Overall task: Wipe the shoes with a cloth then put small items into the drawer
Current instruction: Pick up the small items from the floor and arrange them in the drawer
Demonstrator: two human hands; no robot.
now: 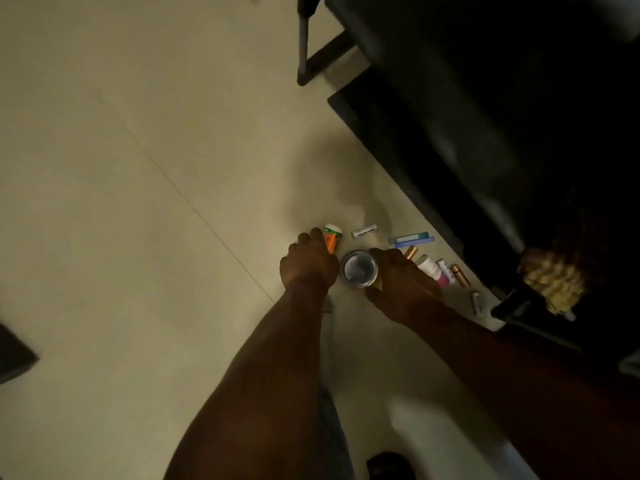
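Several small items lie on the pale floor beside dark furniture. My left hand (308,261) curls its fingers round an orange tube with a white cap (333,237); the tube's lower end is hidden behind the hand. My right hand (403,284) grips a round open jar (358,269) from its right side, index finger above and thumb below. Further right lie a white labelled tube (364,231), a flat blue box (410,238), a gold cylinder (411,252), a white and pink bottle (431,270), a copper battery (460,275) and a silver battery (477,302).
A dark cabinet (485,133) fills the upper right. A dark open compartment (519,315) juts out at the right and holds a yellowish cloth (550,277). A dark shoe-like shape (389,465) sits at the bottom edge. Bare floor (138,202) stretches to the left.
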